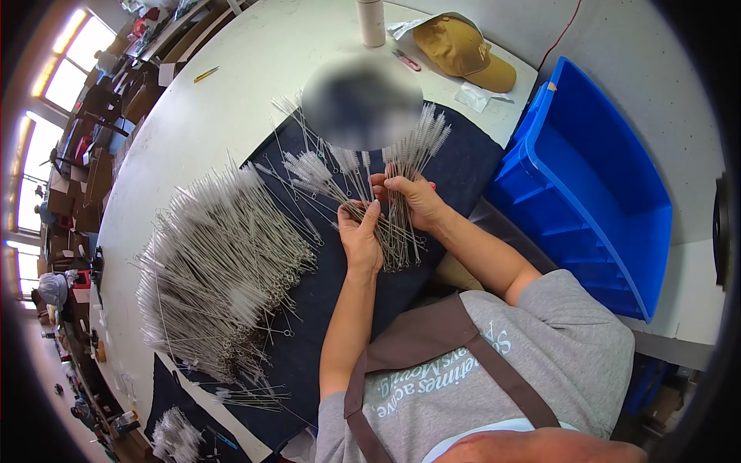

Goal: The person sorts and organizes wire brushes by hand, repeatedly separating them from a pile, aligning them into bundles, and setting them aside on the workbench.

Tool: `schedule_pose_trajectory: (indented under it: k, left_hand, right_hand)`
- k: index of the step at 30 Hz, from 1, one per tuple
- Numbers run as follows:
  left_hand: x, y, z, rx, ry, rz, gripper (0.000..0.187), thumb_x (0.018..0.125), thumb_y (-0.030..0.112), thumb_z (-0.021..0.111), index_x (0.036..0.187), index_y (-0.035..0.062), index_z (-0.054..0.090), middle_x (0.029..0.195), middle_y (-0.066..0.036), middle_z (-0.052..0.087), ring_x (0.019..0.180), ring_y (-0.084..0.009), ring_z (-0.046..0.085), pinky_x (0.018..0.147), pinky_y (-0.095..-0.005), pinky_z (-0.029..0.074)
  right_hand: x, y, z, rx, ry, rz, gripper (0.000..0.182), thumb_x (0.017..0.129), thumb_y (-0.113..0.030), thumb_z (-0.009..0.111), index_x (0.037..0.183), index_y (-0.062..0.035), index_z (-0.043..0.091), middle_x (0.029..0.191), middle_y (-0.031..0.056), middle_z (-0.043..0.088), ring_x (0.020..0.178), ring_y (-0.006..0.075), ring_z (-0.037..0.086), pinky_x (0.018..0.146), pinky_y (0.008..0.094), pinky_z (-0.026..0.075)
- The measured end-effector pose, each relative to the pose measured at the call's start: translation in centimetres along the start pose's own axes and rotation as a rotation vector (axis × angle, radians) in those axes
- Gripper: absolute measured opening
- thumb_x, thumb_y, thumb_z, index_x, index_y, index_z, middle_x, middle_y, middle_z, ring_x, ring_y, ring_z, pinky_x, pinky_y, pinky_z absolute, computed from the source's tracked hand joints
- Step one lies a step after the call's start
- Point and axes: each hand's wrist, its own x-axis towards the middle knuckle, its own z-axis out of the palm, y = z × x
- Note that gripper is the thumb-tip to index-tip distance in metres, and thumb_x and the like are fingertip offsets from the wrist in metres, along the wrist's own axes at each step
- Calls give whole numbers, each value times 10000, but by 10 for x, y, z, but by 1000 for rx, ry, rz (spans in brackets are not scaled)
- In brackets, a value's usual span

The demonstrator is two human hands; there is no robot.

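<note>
Thin wire brushes with white bristle ends and small wire loops lie on a dark cloth. My left hand is closed on a small bunch of brushes, whose bristles point to the upper left. Just right of it, my right hand grips another bunch, bristles upward. The wires of both bunches cross below the hands. A large heap of the same brushes covers the left of the cloth. Several loose ones lie between heap and hands.
A blue bin stands to the right. On the white table are a tan cap, a bottle, red-handled snips and a yellow tool. More brushes lie at lower left. A blurred disc hides part of the cloth.
</note>
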Motion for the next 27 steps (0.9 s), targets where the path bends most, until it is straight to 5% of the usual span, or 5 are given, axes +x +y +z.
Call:
schedule_pose_trajectory:
  k: [9,27]
  left_hand:
    - [13,-7,11,36,-28,-33,251,780,-39,620,941,59,454,820,-25,544,718,-111,551,678,-216,462]
    - [14,-11,4,-11,-30,-18,142,846,79,585,945,53,486,891,-19,556,847,-96,525,788,-233,427]
  right_hand:
    - [12,-3,-17,23,-108,-57,320,769,-80,601,1075,-62,505,818,19,566,696,106,550,658,247,464]
    - [13,-2,-1,-84,0,-55,117,778,-96,654,865,-63,583,791,16,600,709,104,569,662,238,466]
